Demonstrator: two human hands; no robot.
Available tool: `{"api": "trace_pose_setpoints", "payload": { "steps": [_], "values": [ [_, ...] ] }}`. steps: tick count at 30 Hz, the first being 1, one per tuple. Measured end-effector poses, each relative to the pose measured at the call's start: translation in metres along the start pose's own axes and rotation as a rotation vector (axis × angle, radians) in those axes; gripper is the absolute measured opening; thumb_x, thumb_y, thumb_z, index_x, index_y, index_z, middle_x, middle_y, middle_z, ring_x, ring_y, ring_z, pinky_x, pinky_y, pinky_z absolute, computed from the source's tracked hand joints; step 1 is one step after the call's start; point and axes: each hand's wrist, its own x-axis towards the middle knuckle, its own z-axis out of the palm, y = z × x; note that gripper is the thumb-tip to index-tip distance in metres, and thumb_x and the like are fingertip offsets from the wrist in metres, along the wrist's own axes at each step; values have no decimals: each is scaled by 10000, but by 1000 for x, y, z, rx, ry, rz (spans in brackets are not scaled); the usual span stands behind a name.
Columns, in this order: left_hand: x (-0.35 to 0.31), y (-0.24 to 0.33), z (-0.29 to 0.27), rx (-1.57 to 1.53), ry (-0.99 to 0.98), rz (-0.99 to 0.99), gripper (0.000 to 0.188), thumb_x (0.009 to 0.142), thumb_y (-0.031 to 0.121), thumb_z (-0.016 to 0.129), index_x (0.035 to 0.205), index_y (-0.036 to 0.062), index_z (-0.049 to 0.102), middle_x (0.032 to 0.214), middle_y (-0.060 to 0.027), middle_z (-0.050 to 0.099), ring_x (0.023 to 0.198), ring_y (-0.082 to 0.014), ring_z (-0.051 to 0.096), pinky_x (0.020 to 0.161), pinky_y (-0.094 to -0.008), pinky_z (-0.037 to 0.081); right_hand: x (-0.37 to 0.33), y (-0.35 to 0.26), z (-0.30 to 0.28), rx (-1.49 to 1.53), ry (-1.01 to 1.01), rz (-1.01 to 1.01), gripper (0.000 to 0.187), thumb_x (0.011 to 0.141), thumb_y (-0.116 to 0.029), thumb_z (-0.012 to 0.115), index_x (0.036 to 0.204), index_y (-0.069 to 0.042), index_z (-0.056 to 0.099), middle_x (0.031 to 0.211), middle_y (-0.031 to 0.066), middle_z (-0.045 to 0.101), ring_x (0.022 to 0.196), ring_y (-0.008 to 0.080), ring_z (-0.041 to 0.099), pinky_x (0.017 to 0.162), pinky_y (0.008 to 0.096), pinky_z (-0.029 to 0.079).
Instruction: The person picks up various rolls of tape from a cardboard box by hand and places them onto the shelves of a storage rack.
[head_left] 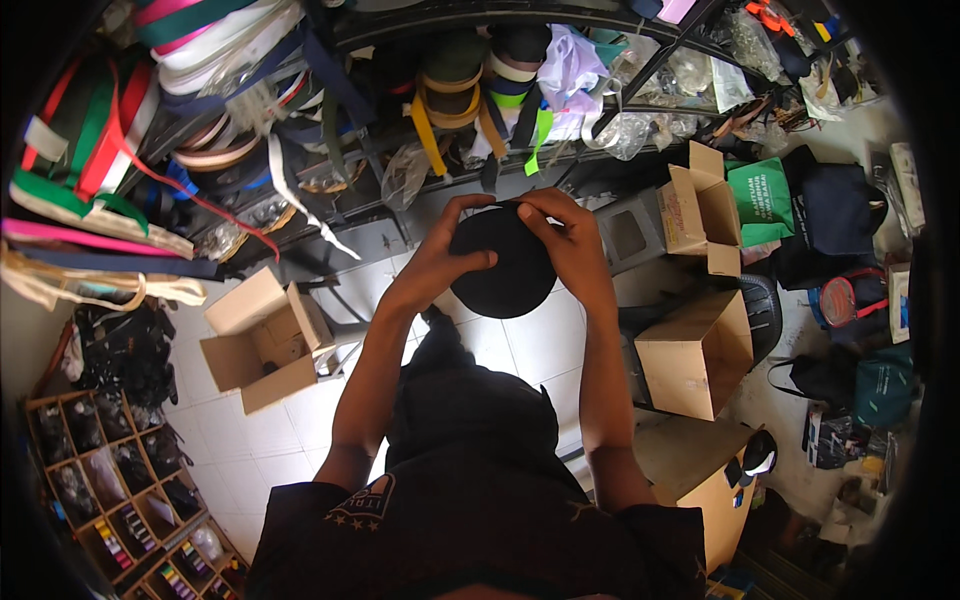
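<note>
In front of my chest I hold a round, flat black roll [503,275], which looks like coiled webbing. My left hand [448,250] is closed on its left side, thumb lying across the face and fingers curled over the far edge. At the upper right rim, my right hand [567,232] pinches the edge between thumb and fingers. The fingertips of both hands come close together at the far edge. What lies under the roll is hidden.
Beyond my hands runs a dark metal rack [400,190] with coloured webbing rolls [452,90] and plastic bags. An open carton [265,340] stands at left; more cartons [690,350] stand at right. A wooden compartment shelf [110,480] is at lower left, bags [840,215] at far right.
</note>
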Motion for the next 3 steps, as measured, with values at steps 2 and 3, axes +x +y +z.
{"api": "trace_pose_setpoints", "payload": {
  "steps": [2,3],
  "values": [
    [24,3,-8,51,-35,36,683,734,52,697,1365,135,450,1279,-98,508,1202,-216,493,1039,-356,394,17,2,-9,60,-7,54,206,918,-130,642,1070,5,678,963,82,635,897,163,605,787,282,454],
    [36,4,-12,47,-71,87,717,738,56,700,1390,148,416,1309,-88,482,1206,-220,492,1044,-354,389,26,3,-12,48,9,55,206,918,-130,642,1070,5,678,963,82,635,897,163,605,787,282,454]
  ]
}}
